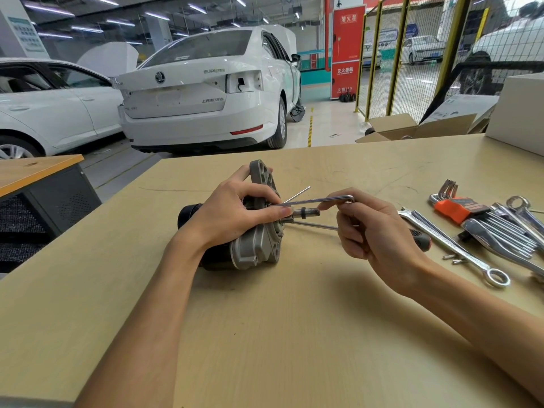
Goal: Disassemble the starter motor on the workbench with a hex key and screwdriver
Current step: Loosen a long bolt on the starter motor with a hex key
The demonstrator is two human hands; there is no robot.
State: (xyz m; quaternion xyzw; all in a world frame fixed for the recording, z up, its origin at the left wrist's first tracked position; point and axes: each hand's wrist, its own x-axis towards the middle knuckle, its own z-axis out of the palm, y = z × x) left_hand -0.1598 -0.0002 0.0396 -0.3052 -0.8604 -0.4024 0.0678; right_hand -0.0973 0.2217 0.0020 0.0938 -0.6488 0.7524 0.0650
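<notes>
Two bare forearms and hands point(235, 213), no sleeves, gloves, rings or watch in sight.

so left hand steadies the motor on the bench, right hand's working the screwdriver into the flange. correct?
Not quite. The right hand holds the hex key, not the screwdriver, which lies on the bench behind that hand. The rest stands: the left hand steadies the motor, and the key's long arm runs to the flange. The head view shows it.
</notes>
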